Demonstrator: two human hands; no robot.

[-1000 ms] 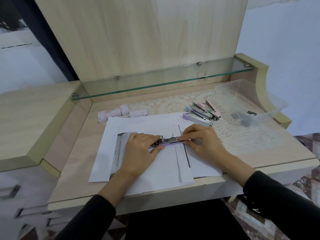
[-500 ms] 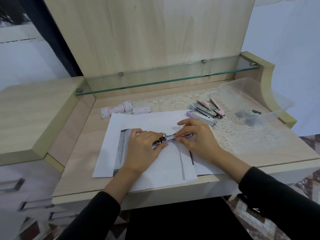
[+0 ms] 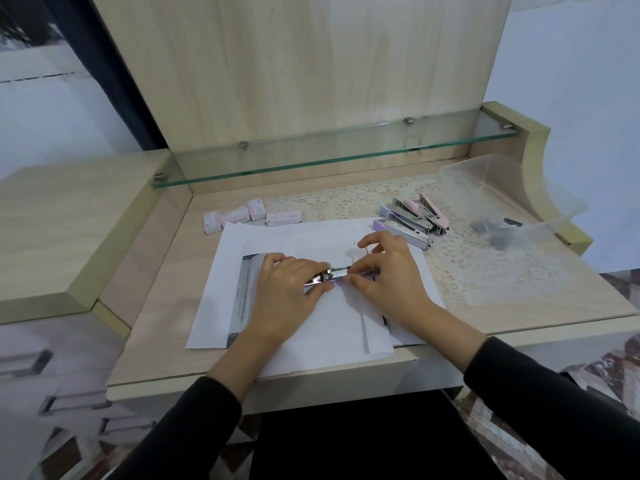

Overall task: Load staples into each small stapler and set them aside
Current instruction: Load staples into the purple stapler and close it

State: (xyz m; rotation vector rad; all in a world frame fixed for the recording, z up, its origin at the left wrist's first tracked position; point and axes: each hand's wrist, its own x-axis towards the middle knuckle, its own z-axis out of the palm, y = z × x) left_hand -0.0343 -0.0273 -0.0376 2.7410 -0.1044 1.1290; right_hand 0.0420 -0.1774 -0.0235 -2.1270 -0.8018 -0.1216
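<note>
Head view | small stapler (image 3: 341, 273) sat on white paper sheets (image 3: 277, 237) mid-bench (image 3: 166, 271) | left hand (image 3: 287, 289) gripped its chrome end | right hand (image 3: 388, 275) pinched the other end | spare staplers (image 3: 412, 223) clustered right-rear on lace mat (image 3: 485, 271) | staple boxes (image 3: 252, 216) lay behind the paper

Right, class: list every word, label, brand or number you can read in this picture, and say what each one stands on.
Nothing can be read.
Pink staple boxes: printed labels, too blurred to read.
Grey-edged sheet: one line of print along its edge, too small to read.
Staplers: no visible markings.
</note>
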